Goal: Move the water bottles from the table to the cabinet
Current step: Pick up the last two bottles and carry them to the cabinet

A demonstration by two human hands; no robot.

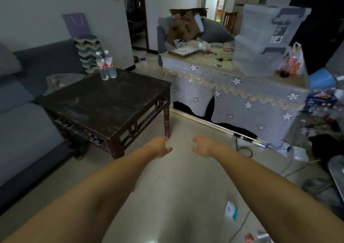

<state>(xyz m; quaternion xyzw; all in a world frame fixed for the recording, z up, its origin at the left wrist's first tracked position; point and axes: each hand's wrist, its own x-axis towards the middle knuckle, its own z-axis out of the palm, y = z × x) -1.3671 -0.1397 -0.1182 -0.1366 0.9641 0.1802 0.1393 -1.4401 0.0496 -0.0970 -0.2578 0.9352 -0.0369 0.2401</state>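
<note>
1. Two water bottles [106, 65] stand upright, touching each other, on the far corner of the dark wooden table [104, 101].
2. Both hands are empty, with fingers loosely curled. They hang over the floor, in front of the table's near leg.
3. The bottles are ahead and to the left. The left hand [159, 147] is nearer them than the right hand [202, 145].
4. The tabletop between is bare, so nothing blocks a reach.
5. A gray sofa [22, 116] sits just left. A cloth-covered cabinet [242, 97] with clear storage bins [264, 43] stands to the right.
</note>
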